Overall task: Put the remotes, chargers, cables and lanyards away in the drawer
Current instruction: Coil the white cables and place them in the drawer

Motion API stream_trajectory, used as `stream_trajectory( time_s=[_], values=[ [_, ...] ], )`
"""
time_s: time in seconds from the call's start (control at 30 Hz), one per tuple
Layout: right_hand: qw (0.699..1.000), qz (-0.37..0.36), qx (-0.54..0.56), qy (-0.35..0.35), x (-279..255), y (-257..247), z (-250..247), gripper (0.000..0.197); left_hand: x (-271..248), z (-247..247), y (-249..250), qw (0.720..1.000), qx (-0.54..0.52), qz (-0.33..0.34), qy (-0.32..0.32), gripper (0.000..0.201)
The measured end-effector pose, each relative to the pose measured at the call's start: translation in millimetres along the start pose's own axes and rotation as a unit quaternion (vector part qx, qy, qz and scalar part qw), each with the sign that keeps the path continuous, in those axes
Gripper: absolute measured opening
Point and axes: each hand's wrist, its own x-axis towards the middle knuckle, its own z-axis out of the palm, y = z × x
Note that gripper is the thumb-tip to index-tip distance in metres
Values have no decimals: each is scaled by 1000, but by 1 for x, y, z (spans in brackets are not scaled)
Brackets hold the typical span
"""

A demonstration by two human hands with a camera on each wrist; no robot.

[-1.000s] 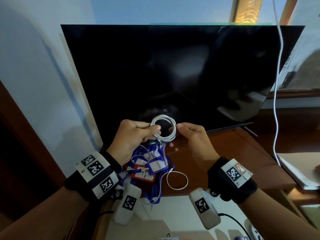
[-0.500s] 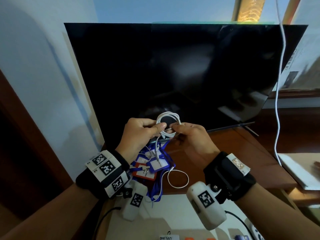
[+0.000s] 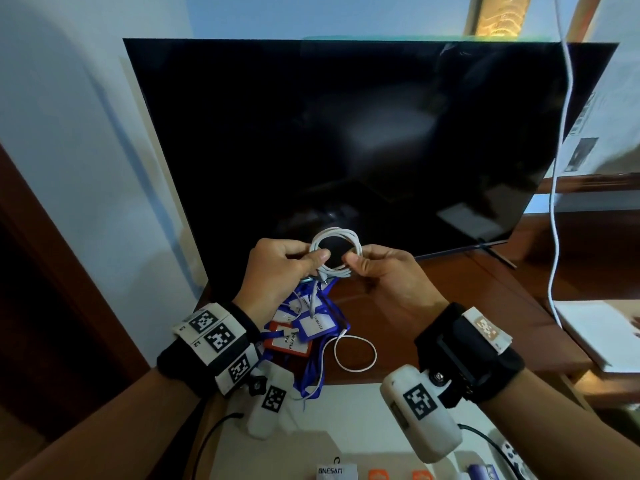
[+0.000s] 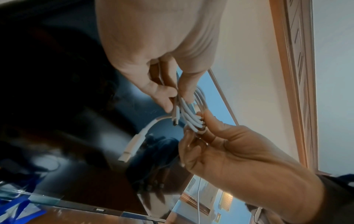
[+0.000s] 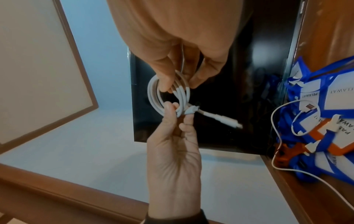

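A white cable [image 3: 353, 237] is wound into a small coil and held up in front of the TV. My left hand [image 3: 317, 259] pinches its left side and my right hand [image 3: 349, 263] pinches its right side. In the left wrist view my left hand [image 4: 176, 100] and right hand [image 4: 201, 121] meet on the cable [image 4: 188, 115], and a plug end [image 4: 132, 145] hangs free. The right wrist view shows my right hand [image 5: 178, 87] above, my left hand [image 5: 176, 112] below, and the coil [image 5: 153, 94]. Blue and orange lanyards [image 3: 304, 327] lie heaped on the wooden cabinet [image 3: 450, 306]. A second white cable [image 3: 356, 351] lies looped beside them.
A large black TV [image 3: 346, 133] stands close behind my hands. A white cord [image 3: 557, 202] hangs down at the right, above a stack of papers [image 3: 602, 334]. Below the cabinet's front edge is a pale drawer floor [image 3: 346, 420] with small boxes and a remote at its near edge.
My hands drew together on the coil, then eased slightly apart. The coil is rounder now and is still held by both hands at about the same height.
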Motion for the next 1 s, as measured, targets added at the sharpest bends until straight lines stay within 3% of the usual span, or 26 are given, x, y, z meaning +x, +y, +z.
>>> stream_trajectory(
  time_s=[0.23, 0.4, 0.6, 0.73, 0.9, 1.0],
  values=[
    [998, 15, 48, -22, 1, 1, -1, 13, 0, 2, 0, 999, -28, -18, -27, 6],
    [994, 22, 44, -96, 1, 0, -1, 12, -1, 2, -2, 994, -75, -52, -52, 11],
    [989, -7, -1, -148, -1, -1, -3, 16, -1, -2, 2, 998, -41, -37, -41, 4],
    [994, -17, -9, -106, 0, 4, -2, 29, -2, 0, 2, 998, -53, -29, 6, 3],
    [995, -10, -95, 24, 3, 3, -4, 12, -2, -1, 3, 998, -39, -7, 45, 17],
    [993, 4, -112, 42, 4, 1, -8, 13, 1, -4, 0, 999, -16, -5, 44, 21]
  ],
)
